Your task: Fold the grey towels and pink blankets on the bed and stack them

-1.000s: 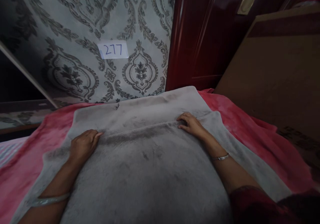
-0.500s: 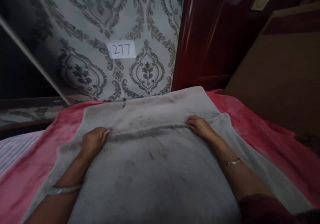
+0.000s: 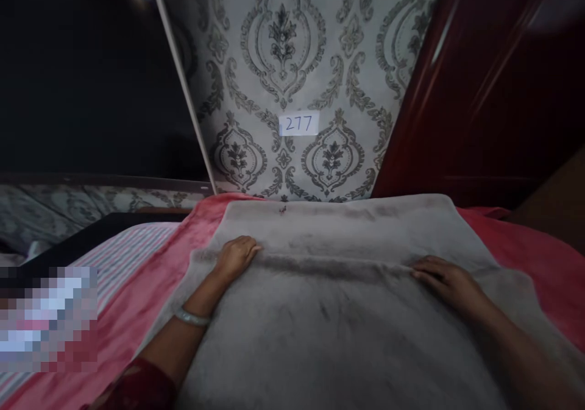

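Head view, left hand [image 3: 236, 255], right hand [image 3: 445, 279], flat on grey blanket [image 3: 329, 331]

A blanket [image 3: 329, 337] lies on the bed cover [image 3: 150, 312], both hands resting on its fold: left hand [image 3: 235, 256] left, right hand [image 3: 448, 279] right. Behind, a number label [image 3: 298, 123] sits on the wall [image 3: 292, 63].

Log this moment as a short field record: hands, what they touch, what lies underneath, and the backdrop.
left hand: left hand flat on the grey plush blanket, at the left end of a dark fold line
right hand: right hand flat at the fold's right end
underneath: pink fleece cover; striped sheet to the left
backdrop: grey damask wallpaper with white paper label reading 277; dark red door
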Motion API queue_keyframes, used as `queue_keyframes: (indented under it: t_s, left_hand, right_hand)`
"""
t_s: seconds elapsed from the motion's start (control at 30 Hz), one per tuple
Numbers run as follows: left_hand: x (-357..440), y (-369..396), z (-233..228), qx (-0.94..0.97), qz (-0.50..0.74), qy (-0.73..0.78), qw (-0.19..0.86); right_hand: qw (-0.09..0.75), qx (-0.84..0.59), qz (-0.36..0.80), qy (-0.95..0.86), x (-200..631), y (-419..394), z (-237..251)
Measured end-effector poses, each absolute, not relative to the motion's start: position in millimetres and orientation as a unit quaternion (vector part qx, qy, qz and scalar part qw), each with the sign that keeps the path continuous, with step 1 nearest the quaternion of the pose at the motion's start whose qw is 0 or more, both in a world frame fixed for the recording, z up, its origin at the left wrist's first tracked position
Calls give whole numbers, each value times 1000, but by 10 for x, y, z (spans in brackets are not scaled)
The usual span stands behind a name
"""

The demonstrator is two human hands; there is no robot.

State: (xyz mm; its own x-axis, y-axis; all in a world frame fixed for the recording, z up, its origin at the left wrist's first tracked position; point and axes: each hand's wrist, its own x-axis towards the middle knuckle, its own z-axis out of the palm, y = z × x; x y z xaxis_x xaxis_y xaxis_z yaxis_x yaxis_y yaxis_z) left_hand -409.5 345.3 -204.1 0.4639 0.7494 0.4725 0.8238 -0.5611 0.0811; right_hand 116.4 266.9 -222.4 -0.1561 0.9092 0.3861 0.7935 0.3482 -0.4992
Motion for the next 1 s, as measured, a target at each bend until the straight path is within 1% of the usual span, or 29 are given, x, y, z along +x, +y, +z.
queue_keyframes:
  t_s: [0.13,0.23,0.33,0.5,0.57,0.7,0.87,1.0]
  left_hand:
    - [-4067,3372,-1997,-857,-198,-471,62]
    - [-4130,3285,-1920,-864,-163,-475,28]
    - [-4334,3227,-1851,-866,-133,-482,-2]
    - [-4716,3226,-1798,-855,-121,-505,-8]
    - [-4783,3245,-1785,-851,-125,-510,-5]
    - [-4778,3233,-1708,-845,-150,-513,12]
    - [-4751,3192,-1485,-855,-193,-479,41]
    - [-4786,3241,-1300,-861,-193,-460,97]
  right_hand:
    - [332,-569,114,-744,1175,2638,-2236]
    - [351,-579,112,-727,1235,2633,-2342]
    - [364,-592,103,-712,1294,2667,-2474]
    - [364,-602,101,-704,1272,2687,-2516]
    - [359,-608,84,-703,1253,2676,-2494]
    - [336,-607,2,-720,1217,2606,-2450]
    - [324,-627,-76,-704,1024,2425,-2272]
    - [320,-679,-67,-657,962,2343,-2090]
